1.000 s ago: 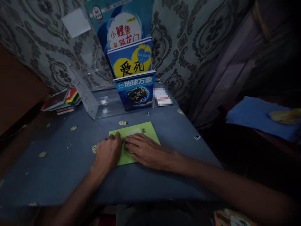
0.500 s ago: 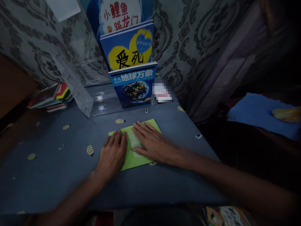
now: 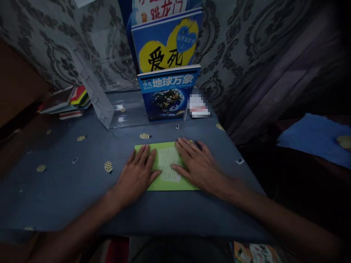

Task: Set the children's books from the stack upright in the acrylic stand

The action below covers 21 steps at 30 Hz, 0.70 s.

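A thin bright green book (image 3: pixel 168 164) with a pale panel of small print lies flat on the table, its long edges running left to right. My left hand (image 3: pixel 138 171) rests flat over its left side, fingers stretched and thumb apart. On the right side, my right hand (image 3: pixel 199 164) lies palm down, fingers extended and its thumb near the printed panel. Both hands touch the cover without gripping it, and they hide the book's side edges in part.
Behind the green book, a clear acrylic rack (image 3: pixel 102 109) holds a blue Earth book (image 3: pixel 168 96) and a blue-and-yellow book (image 3: pixel 164 44). A stack of books (image 3: pixel 67 102) lies at left. The patterned tablecloth (image 3: pixel 90 190) covers the table. A blue cloth (image 3: pixel 307 140) lies off to the right.
The green book has turned from a slant to nearly square with the table's front edge. My hands have moved farther apart, uncovering more of the printed panel. The view has shifted slightly.
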Each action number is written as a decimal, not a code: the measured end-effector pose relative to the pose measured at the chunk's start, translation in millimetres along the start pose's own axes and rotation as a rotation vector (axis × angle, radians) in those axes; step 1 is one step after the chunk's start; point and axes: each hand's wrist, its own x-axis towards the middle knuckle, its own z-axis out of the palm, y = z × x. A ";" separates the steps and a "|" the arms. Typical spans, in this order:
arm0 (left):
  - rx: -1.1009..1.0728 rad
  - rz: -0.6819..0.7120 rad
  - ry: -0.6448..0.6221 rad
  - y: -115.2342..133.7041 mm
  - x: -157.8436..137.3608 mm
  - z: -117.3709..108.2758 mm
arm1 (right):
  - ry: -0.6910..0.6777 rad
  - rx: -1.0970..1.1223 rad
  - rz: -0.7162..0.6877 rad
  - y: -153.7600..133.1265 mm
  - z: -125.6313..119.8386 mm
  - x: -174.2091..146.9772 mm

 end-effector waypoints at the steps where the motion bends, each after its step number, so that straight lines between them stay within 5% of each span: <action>1: -0.004 0.032 -0.022 -2.9 4.2 -0.7 | 0.011 -0.021 0.018 -0.7 -2.3 -5.1; 6: -0.008 0.146 -0.051 -10.1 40.5 -0.3 | 0.066 -0.112 0.063 -17.7 -19.8 -46.9; 14: 0.096 0.289 0.069 -2.9 96.3 2.0 | 0.112 -0.179 0.034 -75.5 -31.6 -100.6; 21: -0.003 0.092 0.124 -14.9 66.1 -7.7 | 0.084 -0.033 0.013 -59.0 -49.8 -91.0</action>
